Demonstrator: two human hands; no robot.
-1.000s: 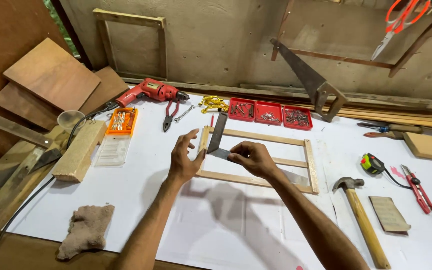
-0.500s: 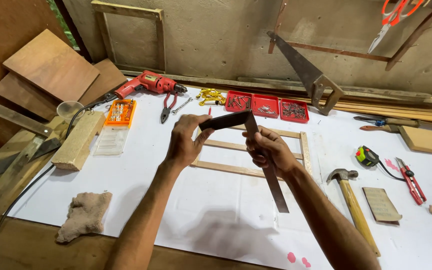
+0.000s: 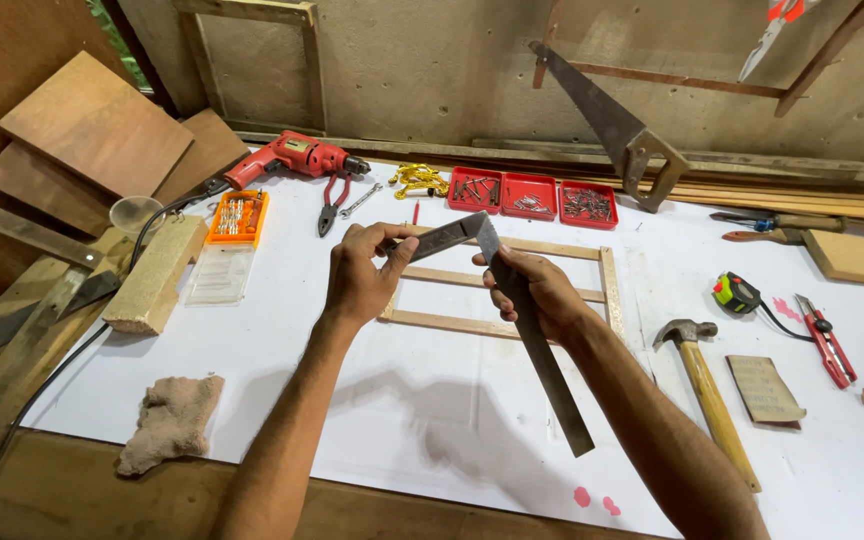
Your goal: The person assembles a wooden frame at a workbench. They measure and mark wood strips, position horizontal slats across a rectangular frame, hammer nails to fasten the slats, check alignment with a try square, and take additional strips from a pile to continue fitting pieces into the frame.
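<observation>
Both hands grip a dark metal try square above the rectangular wooden frame on the bench: left hand pinches the short stock, right hand wraps the long blade. It looks stiff, fairly heavy, thin-edged; best held near the corner.

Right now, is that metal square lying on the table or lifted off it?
Lifted: both hands hold the square above the frame.

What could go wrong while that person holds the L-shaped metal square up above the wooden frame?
The L-shaped metal square is held in the air by the left hand and right hand. If the grip slips, it could drop onto the light wooden frame below and dent it. Its long blade points back toward the person's right forearm and might scrape it.
</observation>
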